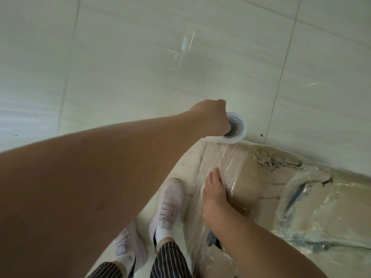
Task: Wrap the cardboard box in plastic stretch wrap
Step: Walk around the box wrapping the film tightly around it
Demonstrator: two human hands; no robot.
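The cardboard box (pixel 253 177) was found lying on the tiled floor (pixel 140 57) at the lower right of the view, its upper face torn and creased in places and partly covered in film. It was judged bulky but stiff enough to be pressed on without collapse, though the torn patches were assessed as weak. A sheet of stretch wrap (pixel 222 157) was observed drawn taut from the roll down across the near corner of the box; it was judged thin, clingy and readily torn or bunched if tension was lost. The roll (pixel 242 129) was held just beyond the far edge of the box, close to its corner, and was judged light and best held by its hollow core. The left hand (pixel 212 117) was seen closed at the end of the roll, with fingers apparently hooked into the core. The right hand (pixel 213 191) was laid flat, fingers extended, on the film over the box, pinning it below the roll.
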